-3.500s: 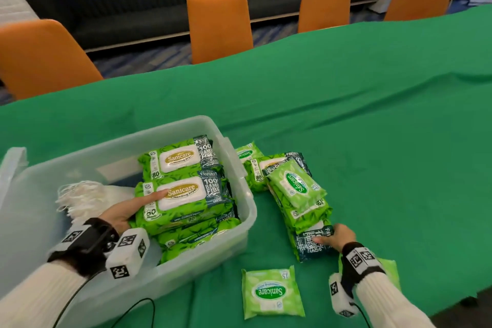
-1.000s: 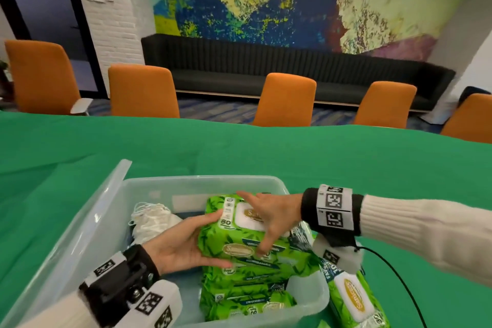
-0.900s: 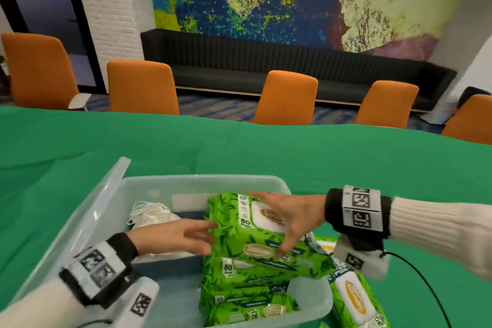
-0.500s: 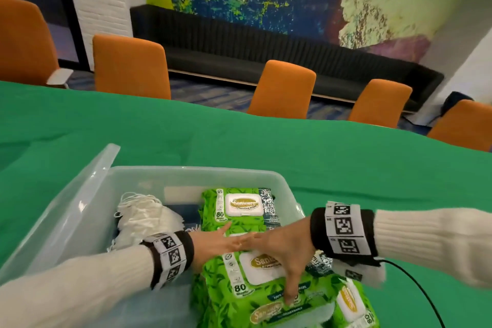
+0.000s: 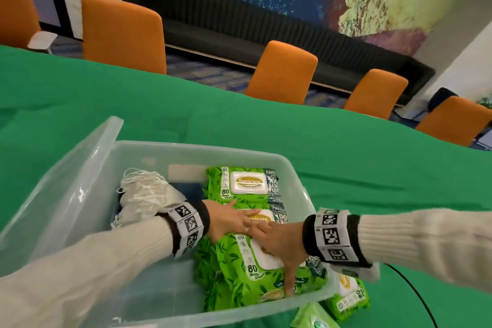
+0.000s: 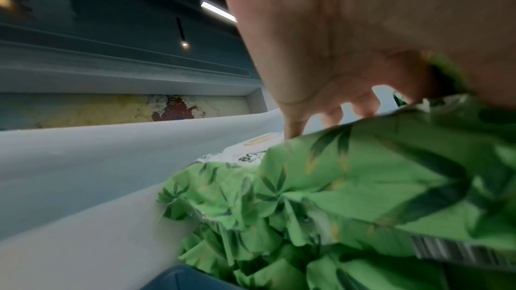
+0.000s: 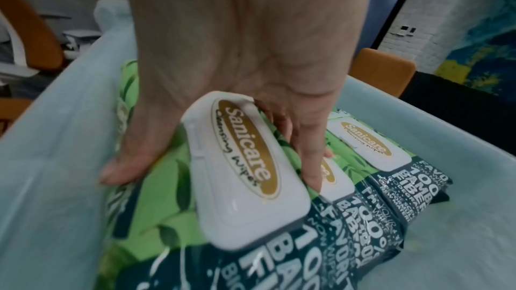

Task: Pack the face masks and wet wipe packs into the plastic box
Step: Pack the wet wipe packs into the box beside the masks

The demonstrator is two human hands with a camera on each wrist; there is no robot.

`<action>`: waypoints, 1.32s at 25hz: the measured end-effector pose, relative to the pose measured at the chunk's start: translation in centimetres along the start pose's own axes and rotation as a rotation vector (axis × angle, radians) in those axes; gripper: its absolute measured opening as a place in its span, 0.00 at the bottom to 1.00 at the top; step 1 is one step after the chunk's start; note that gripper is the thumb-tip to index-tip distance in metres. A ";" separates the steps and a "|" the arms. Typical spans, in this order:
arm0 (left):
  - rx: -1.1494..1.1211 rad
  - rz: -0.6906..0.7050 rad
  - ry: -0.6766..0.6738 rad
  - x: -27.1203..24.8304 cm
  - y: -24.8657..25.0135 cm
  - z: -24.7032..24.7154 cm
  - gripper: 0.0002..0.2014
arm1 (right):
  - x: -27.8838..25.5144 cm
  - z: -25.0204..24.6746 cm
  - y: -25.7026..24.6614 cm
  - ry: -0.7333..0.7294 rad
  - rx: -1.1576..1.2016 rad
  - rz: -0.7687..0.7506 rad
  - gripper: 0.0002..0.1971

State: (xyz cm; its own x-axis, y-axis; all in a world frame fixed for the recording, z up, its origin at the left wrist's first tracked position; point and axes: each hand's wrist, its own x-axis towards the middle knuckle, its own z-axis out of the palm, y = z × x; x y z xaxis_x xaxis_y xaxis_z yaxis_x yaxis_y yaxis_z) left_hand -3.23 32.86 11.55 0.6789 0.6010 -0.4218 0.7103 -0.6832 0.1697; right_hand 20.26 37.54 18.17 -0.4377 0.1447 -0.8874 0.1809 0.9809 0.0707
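A clear plastic box [image 5: 202, 146] sits on the green table. White face masks [image 5: 149, 194] lie in its left half. Green wet wipe packs fill its right half in a row: a far pack [image 5: 247, 184], a middle pack [image 5: 277, 218] and a near pack [image 5: 247, 279], which is tilted. My left hand [image 5: 243, 212] rests flat on the middle pack with its fingers straight. My right hand [image 5: 274, 258] grips the near pack. In the right wrist view its thumb and fingers [image 7: 312, 173] straddle the pack's white lid [image 7: 245, 169].
The box lid [image 5: 87, 146] leans against the box's left wall. More wipe packs [image 5: 351, 295] lie on the table by the box's near right corner. Orange chairs [image 5: 282, 72] line the table's far edge.
The pack held above the box by both hands has come down at the near end of the row. My left hand has moved onto the middle pack.
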 end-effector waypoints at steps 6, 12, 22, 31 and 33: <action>-0.165 -0.056 -0.042 -0.8 1.2 -1.2 0.41 | 2.4 -2.2 -4.7 0.314 -0.149 0.136 0.64; -0.604 -0.565 0.281 -6.6 2.6 -5.6 0.10 | -1.4 -1.5 -4.2 0.234 0.073 0.085 0.45; -1.067 -0.728 -0.356 -1.6 6.4 -0.4 0.23 | -3.5 -0.3 -4.8 0.034 -0.067 -0.016 0.33; -1.112 -0.673 -0.266 -4.1 2.0 -0.1 0.12 | -2.7 1.8 -3.3 0.094 0.208 -0.060 0.33; -1.279 -0.784 -0.001 -5.5 0.5 0.0 0.06 | -3.4 3.5 -2.1 0.478 0.380 0.040 0.32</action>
State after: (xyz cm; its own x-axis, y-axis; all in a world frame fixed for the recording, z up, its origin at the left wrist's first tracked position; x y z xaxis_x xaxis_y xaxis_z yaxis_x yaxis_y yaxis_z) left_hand -6.57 29.21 13.99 0.0594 0.6325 -0.7723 0.5624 0.6179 0.5494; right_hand 24.43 34.59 19.46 -0.7550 0.3090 -0.5784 0.4684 0.8714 -0.1460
